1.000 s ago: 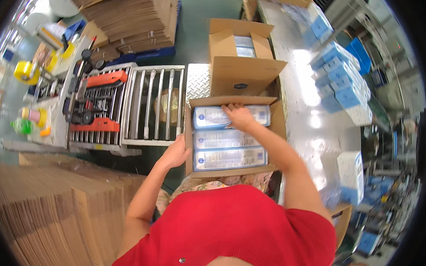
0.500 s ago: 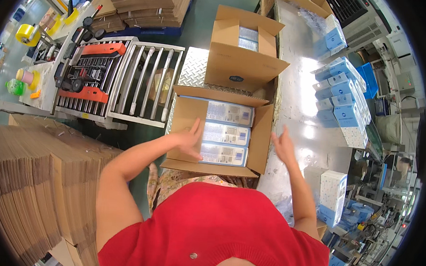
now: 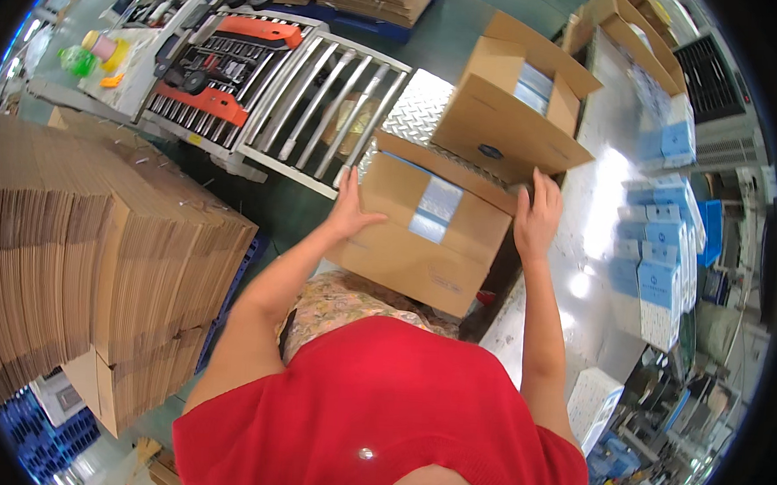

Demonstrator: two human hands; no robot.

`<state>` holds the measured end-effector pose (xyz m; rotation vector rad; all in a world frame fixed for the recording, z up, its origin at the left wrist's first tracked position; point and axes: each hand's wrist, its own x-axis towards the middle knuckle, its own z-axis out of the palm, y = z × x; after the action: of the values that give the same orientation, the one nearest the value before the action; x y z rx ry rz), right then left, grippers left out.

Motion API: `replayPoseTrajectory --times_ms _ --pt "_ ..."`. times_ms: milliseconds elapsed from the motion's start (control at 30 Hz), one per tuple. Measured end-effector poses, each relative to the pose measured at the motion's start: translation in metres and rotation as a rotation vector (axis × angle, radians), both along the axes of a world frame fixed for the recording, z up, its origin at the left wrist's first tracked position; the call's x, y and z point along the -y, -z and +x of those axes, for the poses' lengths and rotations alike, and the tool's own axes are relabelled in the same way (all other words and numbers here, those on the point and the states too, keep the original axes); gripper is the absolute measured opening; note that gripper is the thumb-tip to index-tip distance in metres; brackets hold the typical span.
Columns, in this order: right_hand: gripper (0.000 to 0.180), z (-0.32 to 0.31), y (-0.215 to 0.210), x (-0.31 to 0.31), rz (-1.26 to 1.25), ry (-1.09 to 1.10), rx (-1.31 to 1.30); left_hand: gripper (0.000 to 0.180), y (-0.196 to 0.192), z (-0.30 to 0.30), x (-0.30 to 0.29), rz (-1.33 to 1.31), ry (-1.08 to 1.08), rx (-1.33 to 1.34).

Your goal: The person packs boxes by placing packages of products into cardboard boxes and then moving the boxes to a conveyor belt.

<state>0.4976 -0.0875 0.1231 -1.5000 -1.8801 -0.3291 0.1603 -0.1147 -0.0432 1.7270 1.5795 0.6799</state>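
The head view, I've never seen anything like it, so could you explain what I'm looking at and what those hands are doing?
There is no machine gripping here: these are a person's bare hands. The wide camera sits on that person's head and looks down, so straight edges bend near the rim. The left hand is spread at the left end of a carton, whose flaps lie inward, with a blue-and-white package showing between them. The right hand is open by the other end; I can't tell whether it touches. Neither appears to grip anything. Blue-and-white boxes stand on the metal table at right; a roller conveyor is at left.
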Motion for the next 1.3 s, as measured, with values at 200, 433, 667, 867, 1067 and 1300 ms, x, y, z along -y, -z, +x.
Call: replayPoseTrajectory --times_ms 200,433,667,867,1067,1300 --pt "0.021 0.0 0.117 0.114 -0.488 0.002 -0.131 0.098 0.016 0.015 -0.01 -0.191 -0.106 0.716" --pt "0.062 -0.037 0.146 0.085 -0.669 0.243 -0.769 0.078 0.016 -0.01 -0.093 -0.21 0.145 0.716" --pt "0.067 -0.182 0.171 -0.016 -0.516 0.372 -0.888 0.094 -0.023 -0.114 -0.288 -0.197 0.461 0.451" --pt "0.067 -0.268 0.177 -0.157 -0.526 0.211 -0.903 0.076 -0.045 -0.213 -0.381 0.083 0.25 -0.053" --pt "0.07 -0.347 0.178 -0.256 -0.589 0.087 -0.845 0.063 -0.044 -0.258 -0.387 0.427 0.046 -0.708" --pt "0.071 -0.439 0.185 -0.317 -0.456 0.092 -0.71 0.063 -0.036 -0.264 -0.392 0.356 0.062 -0.658"
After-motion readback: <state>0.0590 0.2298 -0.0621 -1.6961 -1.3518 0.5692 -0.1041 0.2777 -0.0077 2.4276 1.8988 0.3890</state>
